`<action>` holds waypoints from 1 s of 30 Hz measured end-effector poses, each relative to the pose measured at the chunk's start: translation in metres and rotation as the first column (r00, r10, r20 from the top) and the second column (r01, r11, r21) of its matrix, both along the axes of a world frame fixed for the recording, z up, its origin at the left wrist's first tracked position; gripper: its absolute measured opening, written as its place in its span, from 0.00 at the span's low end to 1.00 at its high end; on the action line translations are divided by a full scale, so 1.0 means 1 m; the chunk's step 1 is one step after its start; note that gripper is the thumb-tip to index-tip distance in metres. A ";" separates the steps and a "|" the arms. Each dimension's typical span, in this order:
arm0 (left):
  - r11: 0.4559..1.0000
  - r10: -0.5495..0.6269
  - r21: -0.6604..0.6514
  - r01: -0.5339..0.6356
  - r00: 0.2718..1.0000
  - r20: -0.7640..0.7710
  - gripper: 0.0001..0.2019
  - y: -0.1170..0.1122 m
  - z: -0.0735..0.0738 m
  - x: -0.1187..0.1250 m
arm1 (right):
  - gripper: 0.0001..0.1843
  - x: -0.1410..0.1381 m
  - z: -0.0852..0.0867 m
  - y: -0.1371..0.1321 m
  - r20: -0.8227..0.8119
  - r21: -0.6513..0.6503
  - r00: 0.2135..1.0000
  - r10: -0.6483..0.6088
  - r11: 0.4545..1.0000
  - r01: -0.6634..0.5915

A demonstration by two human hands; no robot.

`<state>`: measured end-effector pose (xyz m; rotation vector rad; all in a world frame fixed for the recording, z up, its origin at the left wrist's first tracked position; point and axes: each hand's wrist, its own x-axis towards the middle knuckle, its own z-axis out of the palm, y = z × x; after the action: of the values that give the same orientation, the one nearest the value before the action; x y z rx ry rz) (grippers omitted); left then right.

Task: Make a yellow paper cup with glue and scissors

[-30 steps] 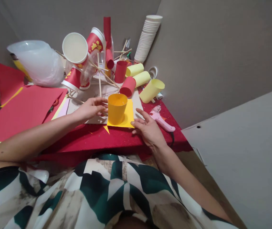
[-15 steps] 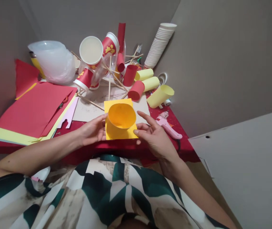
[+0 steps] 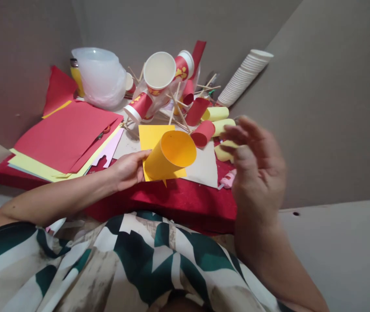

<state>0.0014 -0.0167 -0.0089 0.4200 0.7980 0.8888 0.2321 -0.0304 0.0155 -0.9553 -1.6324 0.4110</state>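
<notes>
While the left hand [image 3: 129,171] pinches the yellow card [image 3: 150,135] by its edge, the smooth, open-mouthed yellow tube [image 3: 160,162] on it tilts rightward over the red tablecloth [image 3: 172,201]; the right hand [image 3: 259,167], loosely spread, partly blocks a pink glue gun [image 3: 227,178].

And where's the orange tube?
In the head view, the orange tube is just left of middle, on the orange sheet the left hand holds.

You have paper [image 3: 64,134] left of your held tube [image 3: 157,162], cups [image 3: 159,71] behind it, the glue gun [image 3: 228,178] right of it.
</notes>
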 end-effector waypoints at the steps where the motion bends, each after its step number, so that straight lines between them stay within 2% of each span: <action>1: 1.000 0.013 0.002 -0.013 1.000 -0.008 0.15 -0.001 0.000 -0.001 | 0.26 -0.005 0.010 -0.002 0.048 0.085 0.998 0.038 0.995 -0.042; 3: 0.999 0.036 0.012 -0.036 0.999 -0.010 0.14 -0.003 -0.001 -0.003 | 0.29 -0.018 0.026 -0.003 0.230 0.200 0.965 0.122 0.965 -0.170; 5: 0.999 0.039 0.030 -0.040 0.999 0.020 0.14 -0.006 -0.003 -0.006 | 0.33 -0.033 0.038 -0.001 0.464 0.242 0.874 0.145 0.928 -0.283; 8: 0.998 0.052 0.038 -0.055 0.995 0.082 0.15 -0.009 -0.006 -0.011 | 0.37 -0.056 0.042 0.006 0.696 0.185 0.701 0.152 0.906 -0.380; 11: 0.996 0.093 -0.027 -0.090 0.987 0.131 0.15 -0.011 -0.007 -0.018 | 0.35 -0.074 0.037 0.014 0.763 0.095 0.608 0.218 0.893 -0.440; 14: 0.987 0.140 -0.105 -0.123 0.975 0.173 0.14 -0.013 -0.008 -0.025 | 0.33 -0.085 0.030 0.018 0.773 0.040 0.578 0.263 0.888 -0.457; 17: 0.979 0.185 -0.124 -0.164 0.965 0.183 0.14 -0.015 -0.010 -0.031 | 0.32 -0.092 0.026 0.020 0.771 0.001 0.565 0.293 0.887 -0.462; 22: 0.974 0.190 -0.150 -0.167 0.969 0.159 0.12 -0.013 -0.020 -0.036 | 0.32 -0.101 0.020 0.022 0.768 -0.020 0.557 0.316 0.881 -0.472; 25: 0.978 0.171 -0.145 -0.152 0.977 0.129 0.13 -0.012 -0.022 -0.036 | 0.32 -0.105 0.017 0.023 0.776 -0.007 0.556 0.296 0.887 -0.463; 30: 0.984 0.161 -0.087 -0.154 0.984 0.071 0.13 -0.013 -0.016 -0.031 | 0.34 -0.104 0.015 0.025 0.775 0.008 0.561 0.290 0.884 -0.468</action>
<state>-0.0296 -0.0297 -0.0248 0.2513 0.8003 1.0104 0.1277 -0.0058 0.0310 -0.6051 -2.6394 0.0902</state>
